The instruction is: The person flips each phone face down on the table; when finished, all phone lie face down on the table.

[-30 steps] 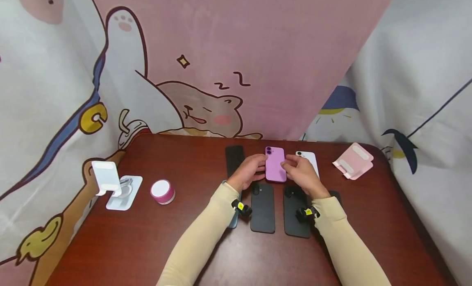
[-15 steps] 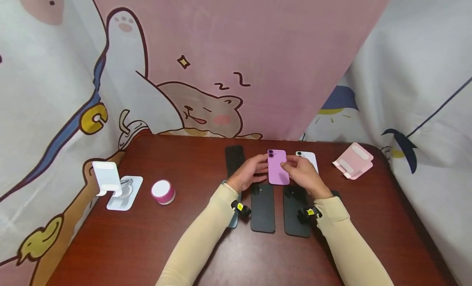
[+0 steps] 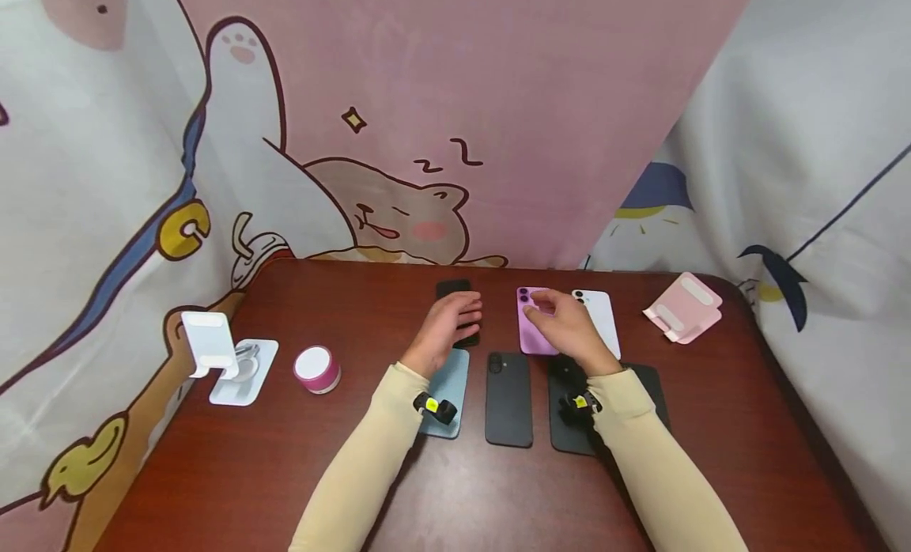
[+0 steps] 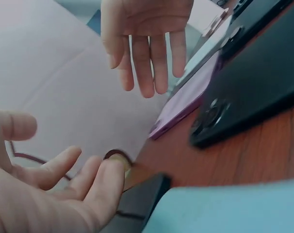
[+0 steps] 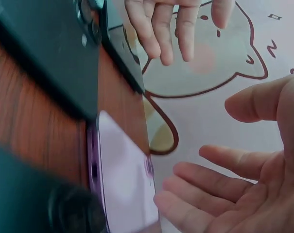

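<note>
A purple phone [image 3: 534, 341] lies back up at the rear of the table. Over it hovers my right hand [image 3: 567, 328], fingers apart and loosely bent, holding nothing; the right wrist view shows its fingers [image 5: 205, 189] away from the phone's back. My left hand [image 3: 443, 330] hangs with relaxed fingers above a black phone [image 3: 454, 286] and a light blue phone [image 3: 450, 382], gripping neither. A white phone [image 3: 603, 321] lies just right of the purple one. The front row also holds a black phone [image 3: 508, 402] and another dark phone [image 3: 569, 433], partly under the right wrist.
A further dark phone [image 3: 651, 382] is partly hidden by the right sleeve. At the right rear stands a pink folding stand [image 3: 685, 308]. To the left are a white stand [image 3: 211, 340] and a round pink-and-white container [image 3: 316, 369]. Printed cloth hangs behind the table.
The purple phone shifted slightly right and nearer, then both hands let go. My left hand moved left, over the black phone. The right hand slid a little left over the purple phone.
</note>
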Motion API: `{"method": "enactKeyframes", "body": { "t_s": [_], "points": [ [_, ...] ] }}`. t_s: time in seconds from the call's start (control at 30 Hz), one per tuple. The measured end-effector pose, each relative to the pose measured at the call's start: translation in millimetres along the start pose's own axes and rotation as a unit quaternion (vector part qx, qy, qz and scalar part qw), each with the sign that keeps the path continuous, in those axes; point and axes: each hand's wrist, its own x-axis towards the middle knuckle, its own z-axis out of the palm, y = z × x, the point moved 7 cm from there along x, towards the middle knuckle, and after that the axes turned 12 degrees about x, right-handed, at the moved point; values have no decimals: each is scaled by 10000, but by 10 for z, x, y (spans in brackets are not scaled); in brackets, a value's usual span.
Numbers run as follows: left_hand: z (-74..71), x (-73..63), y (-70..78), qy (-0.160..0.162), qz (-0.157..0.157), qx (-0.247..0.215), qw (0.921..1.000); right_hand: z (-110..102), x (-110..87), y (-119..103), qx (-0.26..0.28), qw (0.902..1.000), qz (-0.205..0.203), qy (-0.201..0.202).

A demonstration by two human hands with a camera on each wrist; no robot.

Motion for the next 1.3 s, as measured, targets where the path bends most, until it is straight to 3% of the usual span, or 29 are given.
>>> {"method": "enactKeyframes", "body": {
  "t_s": [0.2, 0.37, 0.57, 0.77, 1.03, 1.3],
  "points": [
    [-301, -98, 21, 738, 252, 417, 9961, 309, 98, -108, 210, 9994, -90, -260],
    [-466, -141, -79, 1083, -40, 636, 9921, 616, 184, -142, 533, 9970, -24, -556],
    [-581, -122, -186, 949, -538, 465, 9929, 857, 246, -145, 937, 9923, 254, -773],
    [-635, -94, -199, 486, -920, 294, 9941, 969, 255, -129, 1420, 9838, 577, -929],
    [-754, -60, -186, 328, -978, -36, 9947, 1008, 275, -140, 1924, 9747, 611, -961],
    [-722, -82, -201, 307, -1007, -109, 9944, 1010, 251, -116, 1891, 9754, 658, -923]
  ]
}}
